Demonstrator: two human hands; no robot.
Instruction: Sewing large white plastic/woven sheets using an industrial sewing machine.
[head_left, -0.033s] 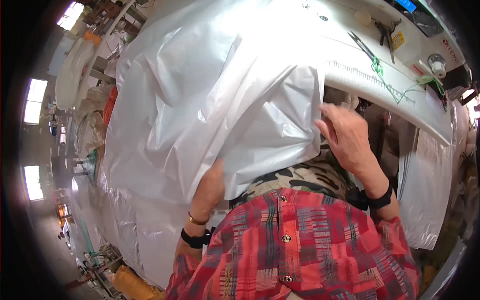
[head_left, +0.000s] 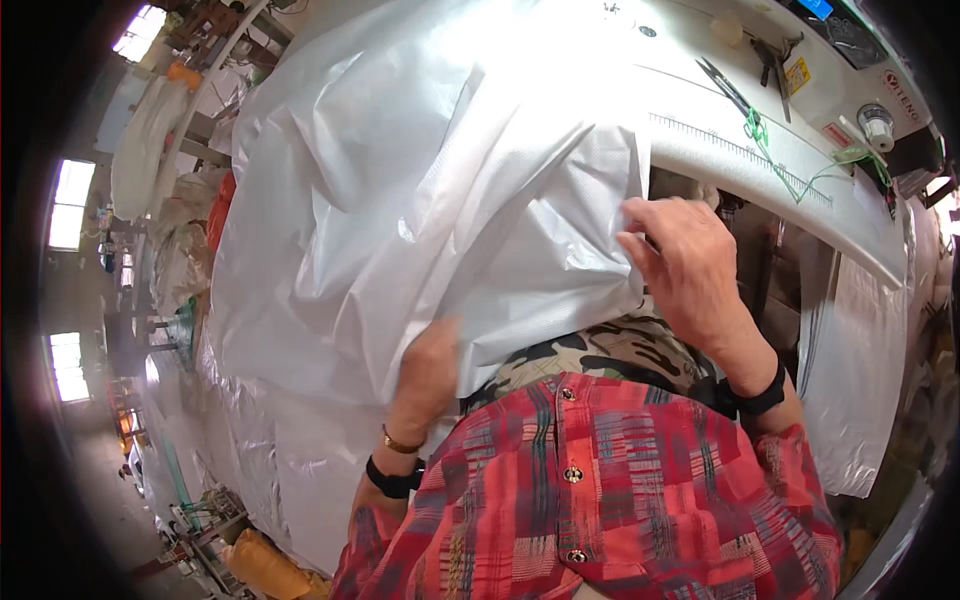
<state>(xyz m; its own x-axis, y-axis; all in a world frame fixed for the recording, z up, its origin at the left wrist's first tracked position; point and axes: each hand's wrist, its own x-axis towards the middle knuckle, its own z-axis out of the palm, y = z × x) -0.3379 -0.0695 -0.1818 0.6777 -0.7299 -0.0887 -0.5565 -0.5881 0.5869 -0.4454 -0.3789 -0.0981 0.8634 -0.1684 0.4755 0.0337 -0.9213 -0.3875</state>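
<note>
A large white, glossy plastic-like sheet (head_left: 330,230) spreads in loose folds over the work surface and down to my lap. My right hand (head_left: 685,260) is at the sheet's right edge, fingers bent, with a gap between thumb and forefinger; the fingertips overlap the edge, and nothing shows pinched between them. My left hand (head_left: 428,370) lies against the sheet's near folds. Motion blurs it and its fingers do not show clearly, so whether it grips the material is not visible.
A white sewing-machine table (head_left: 690,160) with a printed ruler scale reaches to the right. On it lie scissors (head_left: 725,88) with green thread, a dark tool (head_left: 772,75) and a machine with a round knob (head_left: 876,125). More white sheeting (head_left: 850,380) hangs at right.
My right hand has shifted slightly left, onto the sheet's edge. My left hand has moved a little to the right. The sheet lies almost the same.
</note>
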